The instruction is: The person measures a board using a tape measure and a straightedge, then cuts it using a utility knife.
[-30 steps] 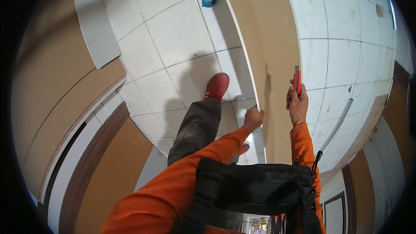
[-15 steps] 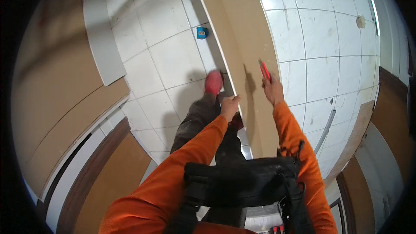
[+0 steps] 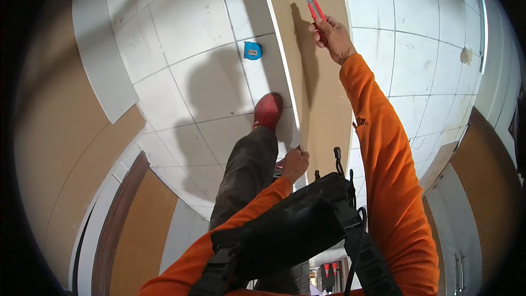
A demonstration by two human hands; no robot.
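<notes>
A long brown-faced board (image 3: 326,118) with a pale edge runs away from me, and a lengthwise crease seems to divide it into two faces. My left hand (image 3: 296,164) is closed on its left edge at the near end; part of the fingers is hidden. Farther out, over the brown face, my right hand (image 3: 333,38) grips a red utility knife (image 3: 316,8), its metal tip pointing away from me. The knife and hand throw a shadow on the board; I cannot tell whether the tip touches it.
Left of the board, a blue tape measure (image 3: 252,51) lies on the white tile floor (image 3: 203,22) beyond my red shoe (image 3: 268,111). Large brown boards (image 3: 66,131) and a pale strip (image 3: 101,55) fill the left side. A black bag (image 3: 285,230) hangs at my front.
My right hand has moved forward along the board with the utility knife, arm stretched out. My left hand appears lower in view, still at the board's edge, and my view has shifted.
</notes>
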